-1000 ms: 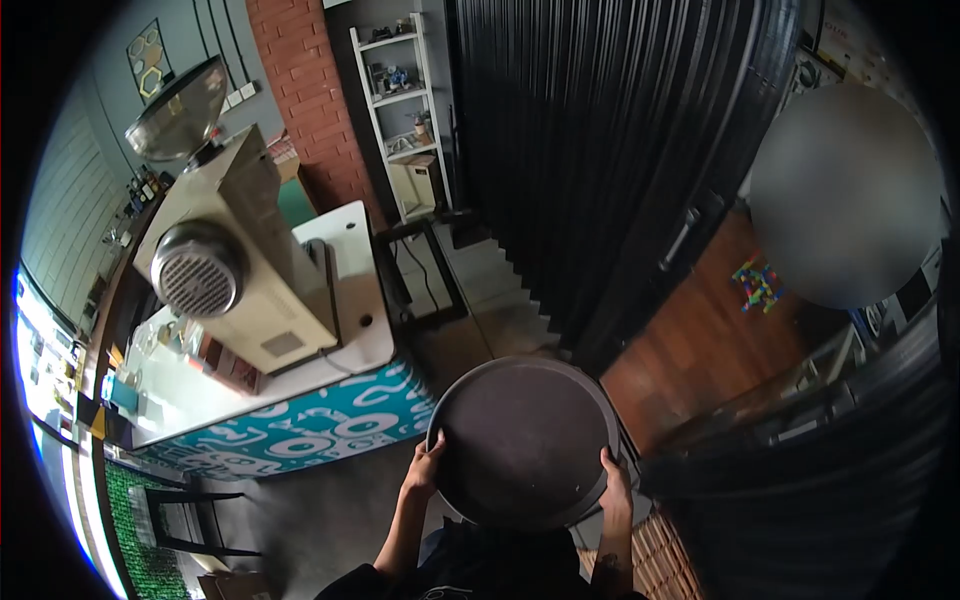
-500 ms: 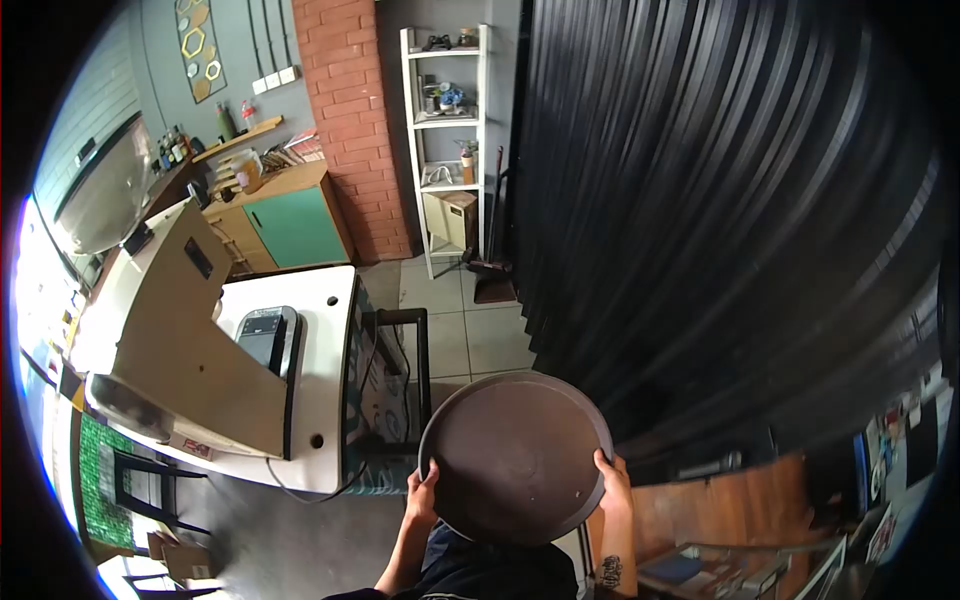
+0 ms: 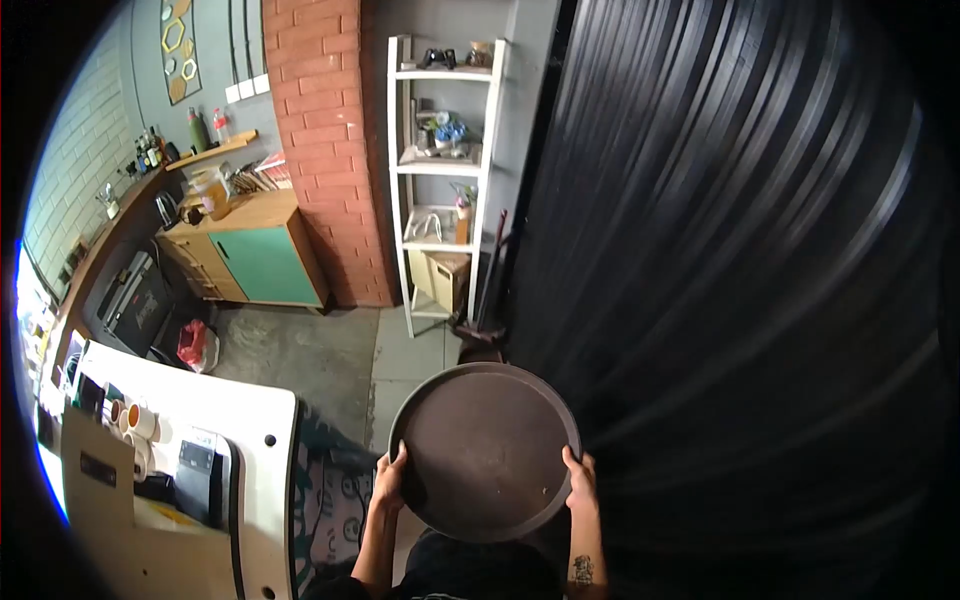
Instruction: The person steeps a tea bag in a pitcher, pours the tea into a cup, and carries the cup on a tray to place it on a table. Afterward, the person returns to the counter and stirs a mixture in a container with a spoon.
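Observation:
A round, dark brown serving tray (image 3: 485, 450) with a raised rim is held in front of my body, its bare upper face towards me. My left hand (image 3: 389, 482) grips the tray's left edge, thumb over the rim. On the opposite edge, my right hand (image 3: 581, 480) holds on in the same way, with its fingers hidden underneath. A small light speck shows on the tray's surface near the right hand.
At left stands a white counter (image 3: 262, 412) with a scale (image 3: 200, 470) and several cups (image 3: 140, 420). Ahead are a white ladder shelf (image 3: 445, 170), a brick column (image 3: 325, 150) and a green-doored cabinet (image 3: 265, 265). A black pleated curtain (image 3: 740, 250) fills the right side.
My view has moved forward past the counter, bringing the shelf and cabinet nearer. Both hands still hold the tray, which sits slightly further left in view.

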Demonstrator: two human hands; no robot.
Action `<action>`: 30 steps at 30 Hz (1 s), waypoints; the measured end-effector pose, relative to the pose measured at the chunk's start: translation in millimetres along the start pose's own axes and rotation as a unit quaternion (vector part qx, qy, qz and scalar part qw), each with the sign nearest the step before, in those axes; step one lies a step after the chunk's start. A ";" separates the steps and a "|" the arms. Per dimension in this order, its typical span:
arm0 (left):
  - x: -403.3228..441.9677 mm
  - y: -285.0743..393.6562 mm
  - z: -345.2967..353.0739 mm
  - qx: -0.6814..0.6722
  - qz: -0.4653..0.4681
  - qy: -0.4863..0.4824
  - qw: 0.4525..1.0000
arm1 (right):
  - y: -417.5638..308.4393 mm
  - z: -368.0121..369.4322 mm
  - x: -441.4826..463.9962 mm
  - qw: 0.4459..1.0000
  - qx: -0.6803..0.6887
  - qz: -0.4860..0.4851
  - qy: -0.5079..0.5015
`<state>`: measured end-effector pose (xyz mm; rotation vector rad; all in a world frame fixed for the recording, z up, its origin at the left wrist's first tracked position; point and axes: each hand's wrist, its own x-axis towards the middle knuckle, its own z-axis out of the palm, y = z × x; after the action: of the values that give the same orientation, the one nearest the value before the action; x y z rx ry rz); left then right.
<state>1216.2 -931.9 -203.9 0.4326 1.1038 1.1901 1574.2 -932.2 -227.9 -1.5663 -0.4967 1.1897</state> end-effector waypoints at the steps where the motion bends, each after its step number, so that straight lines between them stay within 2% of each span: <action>1: 21.7 14.1 16.1 -0.004 0.017 0.032 0.999 | -38.6 23.7 -3.6 0.998 0.057 0.009 0.001; 2: 37.1 29.5 23.5 0.021 0.038 0.019 0.999 | -33.5 23.1 28.6 0.996 0.074 0.009 -0.040; 5: 81.2 65.3 40.7 0.013 0.035 0.032 0.999 | -85.0 72.9 51.1 0.996 0.087 0.016 0.000; 8: 124.1 79.5 40.0 -0.042 0.057 0.048 0.996 | -79.8 108.0 117.1 0.995 0.083 0.023 -0.056; 13: 211.5 94.3 13.2 -0.041 0.082 0.128 0.987 | -108.9 203.6 211.6 0.991 0.003 0.056 -0.121; 17: 261.1 138.3 6.1 -0.078 0.098 0.204 0.971 | -130.1 299.1 276.3 0.982 -0.041 0.055 -0.178; 20: 297.1 180.0 -6.6 -0.109 0.140 0.234 0.956 | -153.8 390.6 331.7 0.945 -0.018 0.046 -0.323; 22: 308.5 205.9 -14.6 -0.109 0.169 0.266 0.943 | -170.4 456.2 344.0 0.933 -0.050 0.062 -0.352; 23: 316.5 204.6 -28.0 -0.121 0.166 0.296 0.933 | -182.9 491.3 343.2 0.899 -0.043 0.064 -0.432; 24: 313.5 206.6 -34.6 -0.140 0.171 0.325 0.919 | -174.8 520.3 356.1 0.902 -0.082 0.070 -0.418; 27: 319.1 215.4 -61.1 -0.249 0.204 0.368 0.872 | -168.2 623.7 353.0 0.863 -0.133 0.054 -0.484; 29: 321.8 221.1 -84.1 -0.276 0.214 0.416 0.840 | -163.3 684.3 345.1 0.789 -0.172 0.102 -0.581; 30: 321.3 223.3 -94.7 -0.288 0.215 0.441 0.822 | -148.3 713.8 348.3 0.773 -0.202 0.092 -0.594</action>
<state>1008.5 -587.3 -218.7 -0.4357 1.3536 2.1579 1134.5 -254.7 -206.9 -0.9916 -1.5154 2.3012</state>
